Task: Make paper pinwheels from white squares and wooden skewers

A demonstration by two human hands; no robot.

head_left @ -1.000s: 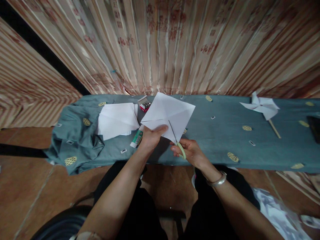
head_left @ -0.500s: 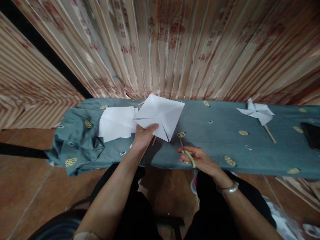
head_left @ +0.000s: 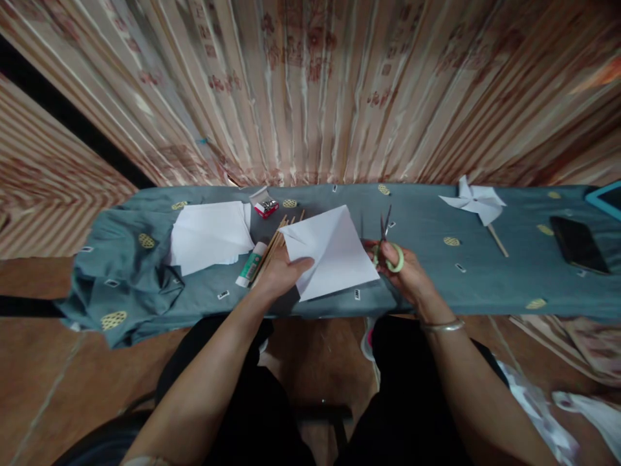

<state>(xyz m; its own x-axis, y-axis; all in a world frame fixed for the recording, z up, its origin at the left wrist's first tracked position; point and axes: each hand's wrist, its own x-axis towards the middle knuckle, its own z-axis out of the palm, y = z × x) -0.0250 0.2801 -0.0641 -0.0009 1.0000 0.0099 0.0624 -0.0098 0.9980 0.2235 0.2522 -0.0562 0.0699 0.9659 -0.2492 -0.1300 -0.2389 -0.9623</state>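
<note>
My left hand pinches a white sheet of paper by its left side, thumb on top. Creases cross the sheet, and a cut shows near its left corner. In my right hand are scissors with light green handles, their blades pointing up and away from me. The fingers of that hand come close to the paper's right edge; whether they touch it I cannot tell. Just left of the sheet lie several thin wooden sticks and a green and white glue stick.
A stack of white paper lies on the left of the cloth-covered table. Behind the sticks is a small red box. A white paper pinwheel on a stick, a black phone and a blue-edged device are to the right.
The paper has turned and come lower, uncovering the sticks, glue stick and red box. My right hand has moved up and right with the scissors. The view has shifted slightly to the right.
</note>
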